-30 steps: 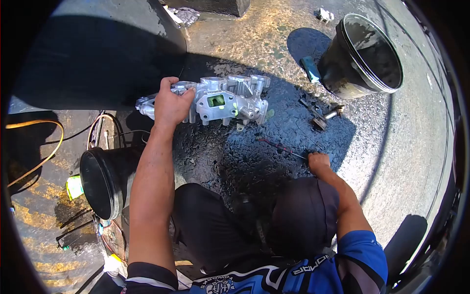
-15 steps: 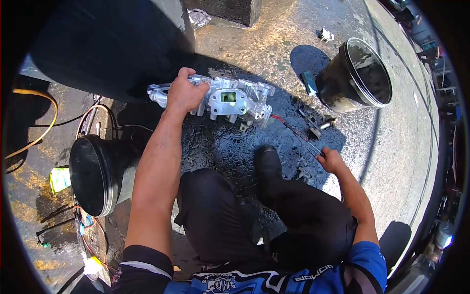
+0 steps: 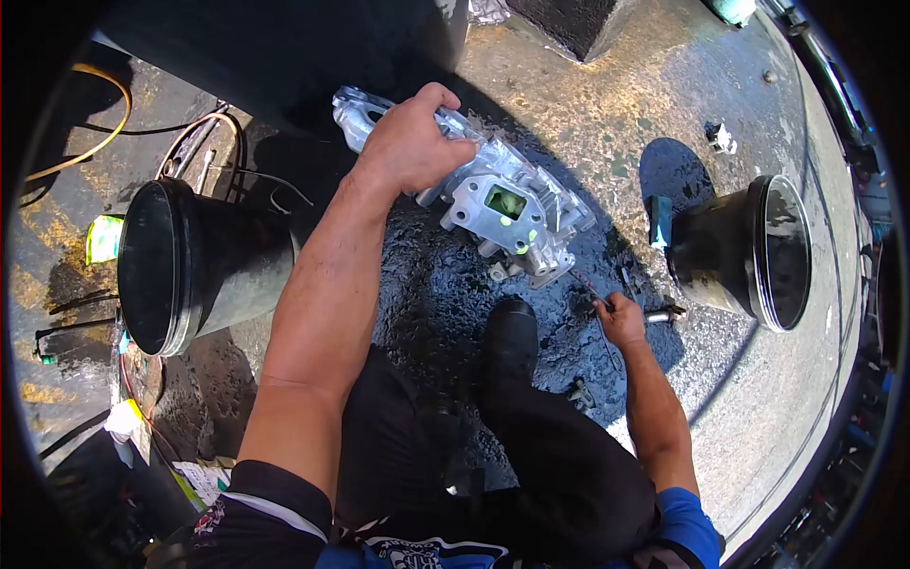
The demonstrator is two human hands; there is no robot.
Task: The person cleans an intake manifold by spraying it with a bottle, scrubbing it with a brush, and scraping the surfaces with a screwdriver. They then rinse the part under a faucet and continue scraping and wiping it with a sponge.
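Metal casting (image 3: 517, 177): in front of me, running slantwise from its far left end down to its near right end; my left hand is on its left part, and my right hand is just off its right end.
Left hand (image 3: 417, 147): clamped over the casting's upper left part, thumb pointing along the top.
Right hand (image 3: 622, 320): well apart from my left, fingers closed on a thin tool (image 3: 586, 284).
Tool's reddish end: points at the casting's near right end; I can't tell whether it goes inside.
Rectangular opening (image 3: 505, 202): faces up at me from a flat plate between my two hands, yellow-green marks beside it.
Casting's underside: over the dark, wet ground (image 3: 422, 284); I can't tell whether it touches.
My boot (image 3: 510, 332): planted just below the casting.
Beside my right hand: a small cylindrical metal part (image 3: 664, 314) on the ground.
Black buckets: one tipped towards me on my left (image 3: 242, 251), the other on my right (image 3: 716, 251), past that hand.
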